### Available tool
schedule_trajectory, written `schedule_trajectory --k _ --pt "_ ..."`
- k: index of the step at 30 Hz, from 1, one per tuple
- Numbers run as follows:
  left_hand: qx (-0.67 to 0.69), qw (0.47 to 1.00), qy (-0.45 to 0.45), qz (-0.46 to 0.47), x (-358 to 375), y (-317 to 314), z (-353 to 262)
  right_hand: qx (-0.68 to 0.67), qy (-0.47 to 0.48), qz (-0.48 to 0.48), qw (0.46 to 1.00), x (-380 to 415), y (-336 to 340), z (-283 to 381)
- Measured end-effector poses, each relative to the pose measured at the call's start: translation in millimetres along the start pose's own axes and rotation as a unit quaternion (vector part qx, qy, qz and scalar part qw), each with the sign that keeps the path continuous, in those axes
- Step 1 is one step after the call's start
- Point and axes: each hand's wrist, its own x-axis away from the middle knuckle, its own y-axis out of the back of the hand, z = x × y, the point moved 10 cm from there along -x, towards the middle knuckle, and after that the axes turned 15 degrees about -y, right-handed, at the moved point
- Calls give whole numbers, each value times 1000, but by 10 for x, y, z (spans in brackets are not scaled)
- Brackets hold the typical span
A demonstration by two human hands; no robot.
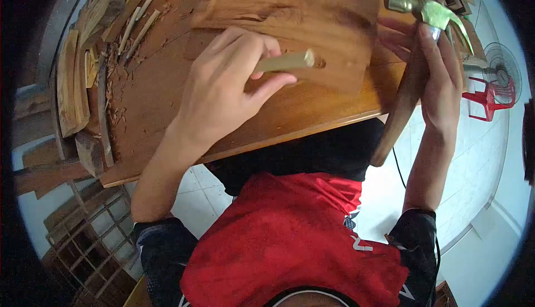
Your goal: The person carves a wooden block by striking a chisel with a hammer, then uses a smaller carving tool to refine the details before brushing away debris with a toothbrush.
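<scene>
My left hand (223,89) grips a chisel with a brass-coloured handle (287,61), its butt end pointing right, held over a carved wooden panel (295,11) on the workbench (167,84). My right hand (440,78) holds a claw hammer by its wooden handle (398,112). The hammer's metal head (426,9) is raised at the upper right, a short way from the chisel's end. The chisel's blade is hidden under my left hand.
Wood offcuts and strips (83,56) lie piled at the bench's left edge, with shavings scattered near them. A wooden lattice frame (95,240) stands on the floor at lower left. A red plastic stool (490,98) and a fan (501,67) are at right.
</scene>
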Motion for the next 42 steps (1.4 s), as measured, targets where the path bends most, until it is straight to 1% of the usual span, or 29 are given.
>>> schedule_trajectory --k 1,4,7,8,9,11,13,15,17,18,21,23,25,26,28,31,34,35,36,37,39,40,42 --pt "5 999 37 -9 -15 -16 39 -19 7 -5 1000 -44 10 14" --pt "120 990 67 6 -200 -16 101 -30 0 18 999 -94 44 -5" --pt "260 963 63 36 -404 77 194 -18 -12 28 999 -122 91 -60" --pt "259 964 46 35 -449 71 206 -11 -16 32 999 -135 109 -84" --pt "259 965 28 33 -496 66 216 -32 -11 42 999 -146 123 -101" --pt "216 969 107 48 -540 63 262 -73 0 61 995 -169 151 -145" --pt "260 964 46 40 -645 44 228 -100 -7 68 993 -207 172 -197" --pt "303 952 47 22 -599 -63 142 -134 -11 87 987 -247 187 -261" --pt "316 948 18 30 -569 -128 110 -177 -11 116 977 -284 200 -342" --pt "322 946 3 34 -553 -162 97 -172 -10 112 979 -300 210 -379" --pt "322 946 -14 -20 -552 -170 150 -160 -8 100 982 -322 221 -454" --pt "224 973 -42 31 -609 -156 156 -154 -7 86 984 -309 240 -467" --pt "197 977 -72 32 -642 -147 118 -141 -6 85 986 -280 231 -459" --pt "220 971 -88 6 -665 -145 82 -135 -4 83 987 -275 233 -448" --pt "230 966 -121 -4 -666 -155 33 -134 1 98 986 -252 210 -432" --pt "183 970 -155 32 -652 -172 -47 -131 -3 98 987 -218 184 -417" --pt "141 980 -131 44 -682 -132 -97 -111 3 73 991 -181 140 -419" --pt "132 984 -106 49 -659 -170 -62 -101 8 63 993 -168 142 -414" --pt "123 988 -81 53 -640 -206 -23 -106 6 88 990 -155 142 -413" --pt "124 986 -98 48 -636 -219 -66 -110 4 111 988 -131 175 -404" --pt "125 982 -135 37 -640 -232 -137 -73 31 92 993 -44 256 -291" --pt "128 981 -144 23 -650 -214 -133 -31 60 51 996 53 296 -124" --pt "79 987 -141 15 -628 -219 -119 71 134 -23 988 295 375 266"
